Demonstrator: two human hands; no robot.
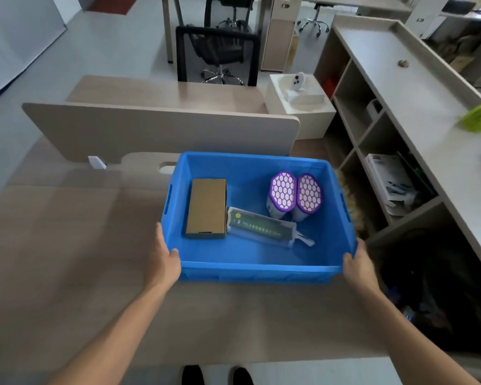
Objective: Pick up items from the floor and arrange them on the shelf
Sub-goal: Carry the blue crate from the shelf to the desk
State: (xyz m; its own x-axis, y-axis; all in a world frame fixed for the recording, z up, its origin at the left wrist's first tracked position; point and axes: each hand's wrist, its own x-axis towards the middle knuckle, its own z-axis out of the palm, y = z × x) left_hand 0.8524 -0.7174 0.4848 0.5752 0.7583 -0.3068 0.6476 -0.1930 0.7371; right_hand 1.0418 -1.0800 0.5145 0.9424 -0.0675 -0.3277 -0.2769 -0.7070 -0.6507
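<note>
Bin on surface, beside shelf | left hand and right hand each clasp a near corner | box, pouch, two purple-capped items loose inside | risk: tilted lift slides load, corner grip slips

- The wooden desk holds a blue bin near its right edge.
- A small white thing sits at the back edge, by the divider board.
</note>
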